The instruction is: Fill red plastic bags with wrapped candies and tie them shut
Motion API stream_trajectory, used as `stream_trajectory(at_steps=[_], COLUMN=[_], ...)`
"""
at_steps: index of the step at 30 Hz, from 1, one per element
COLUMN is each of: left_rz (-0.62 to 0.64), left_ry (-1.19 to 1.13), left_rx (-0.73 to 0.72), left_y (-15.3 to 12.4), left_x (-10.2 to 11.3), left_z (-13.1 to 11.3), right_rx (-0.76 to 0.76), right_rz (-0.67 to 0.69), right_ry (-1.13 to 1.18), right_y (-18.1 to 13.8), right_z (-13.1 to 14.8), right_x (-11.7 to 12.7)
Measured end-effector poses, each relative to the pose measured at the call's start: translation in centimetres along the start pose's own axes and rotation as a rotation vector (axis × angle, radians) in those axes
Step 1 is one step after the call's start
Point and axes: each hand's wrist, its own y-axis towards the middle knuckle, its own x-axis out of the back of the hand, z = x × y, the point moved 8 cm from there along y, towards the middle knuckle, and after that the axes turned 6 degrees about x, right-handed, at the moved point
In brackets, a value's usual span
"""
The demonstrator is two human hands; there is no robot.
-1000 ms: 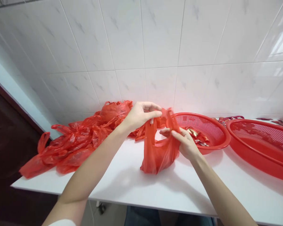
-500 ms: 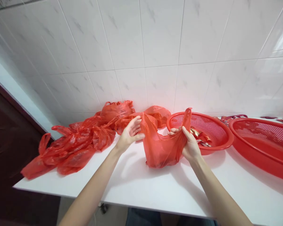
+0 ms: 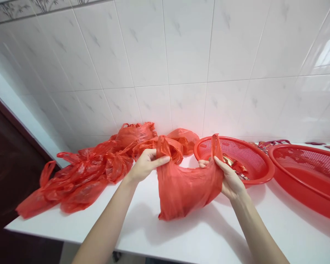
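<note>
A red plastic bag (image 3: 188,189) hangs stretched between my two hands, just above the white table. My left hand (image 3: 144,165) pinches its left handle with thumb and fingers. On the other side, my right hand (image 3: 231,179) grips the right handle, thumb in front and fingertips behind the bag. What the bag holds, if anything, is hidden by the red film. Behind my right hand stands a red mesh basket (image 3: 260,161) with several small shiny wrapped packets (image 3: 238,168) in it.
A heap of filled red plastic bags (image 3: 88,172) covers the left of the white table (image 3: 137,234). A larger red basket (image 3: 299,190) stands at the right. More packets (image 3: 266,145) lie along the tiled wall (image 3: 187,47). A dark door (image 3: 8,146) is at far left.
My left hand has closed on the left handle, where it was open beside it. The bag is pulled wider and closer to me. The view has tilted slightly up.
</note>
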Motion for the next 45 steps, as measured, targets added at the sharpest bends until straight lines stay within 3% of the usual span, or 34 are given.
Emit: stream_trajectory(at_steps=[7, 12, 18, 23, 28, 33, 39, 45], left_rz=[-0.194, -0.243, -0.204, -0.034, 0.179, 0.19, 0.097, 0.185], left_ry=[-0.04, -0.127, -0.162, -0.141, 0.05, 0.325, 0.511, 0.264], left_rx=[0.159, 0.168, 0.143, -0.002, -0.217, -0.394, -0.218, 0.086], left_y=[3.3, 3.9, 4.1, 3.3, 1.3, 0.2, 1.7, 2.8], left_x=[0.9, 1.1, 0.1, -1.4, -4.3, -7.1, -7.6, -7.5], left_z=[5.3, 5.7, 4.5, 1.5, -2.5, -4.5, -2.6, 0.8], right_rx=[0.131, 0.243, 0.354, 0.363, 0.35, 0.249, 0.339, 0.762], right_rz=[-0.186, -0.212, -0.137, -0.157, -0.183, -0.099, 0.022, 0.054], right_ry=[-0.007, 0.023, -0.16, -0.301, -0.394, -0.454, -0.607, -1.026], right_y=[1.3, 1.6, 1.1, 0.4, -0.4, -0.8, -1.4, -2.6], right_z=[-1.9, -1.1, 0.3, 0.3, -0.3, -1.7, -0.9, 1.0], right_x=[2.1, 1.1, -0.6, -1.3, -1.9, -2.7, -3.4, -3.9])
